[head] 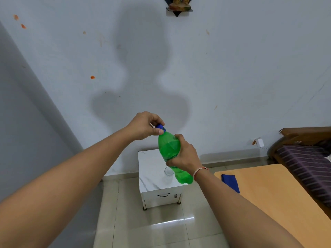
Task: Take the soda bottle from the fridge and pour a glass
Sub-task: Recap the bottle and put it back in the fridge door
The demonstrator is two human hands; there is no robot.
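A green soda bottle [169, 146] is held tilted in the air above a small white marble-topped cabinet [152, 169]. My right hand [184, 154] grips the bottle around its middle. My left hand [145, 126] pinches the blue cap [160, 126] at the bottle's top. A clear empty glass [168, 173] stands on the cabinet top, just below the bottle and partly hidden behind it.
A wooden table [272, 199] with a blue cloth [230, 181] on it lies at the right. Beyond it is a bed with a striped purple cover [308, 163]. A pale wall is close behind the cabinet. Glossy floor tiles [161, 228] lie in front.
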